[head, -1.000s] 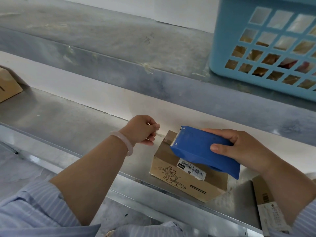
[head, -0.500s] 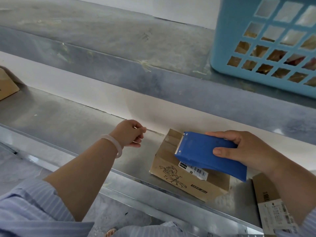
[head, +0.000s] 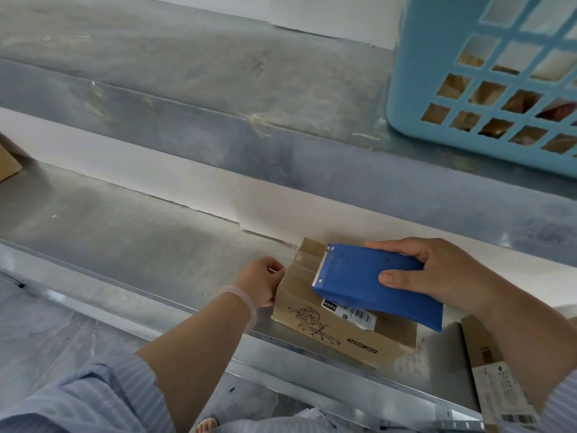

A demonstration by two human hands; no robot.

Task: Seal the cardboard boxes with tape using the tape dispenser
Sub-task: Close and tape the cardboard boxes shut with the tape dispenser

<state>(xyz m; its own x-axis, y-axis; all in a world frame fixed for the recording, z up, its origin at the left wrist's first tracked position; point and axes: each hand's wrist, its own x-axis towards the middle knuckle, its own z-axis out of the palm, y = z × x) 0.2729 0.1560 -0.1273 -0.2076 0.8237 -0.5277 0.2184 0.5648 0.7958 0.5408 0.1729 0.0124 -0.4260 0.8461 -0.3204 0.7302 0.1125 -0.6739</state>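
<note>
A small cardboard box [head: 327, 329] with a flower drawing and a barcode label lies on the lower metal shelf [head: 125, 235]. My right hand [head: 437, 270] grips a blue tape dispenser [head: 368, 285] that rests flat on the box's top, its toothed blade pointing left. A strip of clear tape [head: 304, 264] runs from the blade over the box's top to its left edge. My left hand [head: 260, 284], fingers curled, is pressed against the box's left end where the tape comes down; the tape end itself is hidden by the fingers.
A light blue plastic basket [head: 437, 73] holding brown items stands on the upper shelf at the top right. Another labelled cardboard box [head: 490, 376] lies right of the first, under my right forearm. A corner of a third box [head: 7, 165] shows at the far left.
My left hand, which held the pulled-out tape end out to the left of the box, has come right and down against the box's left end. The dispenser has settled lower on the box top.
</note>
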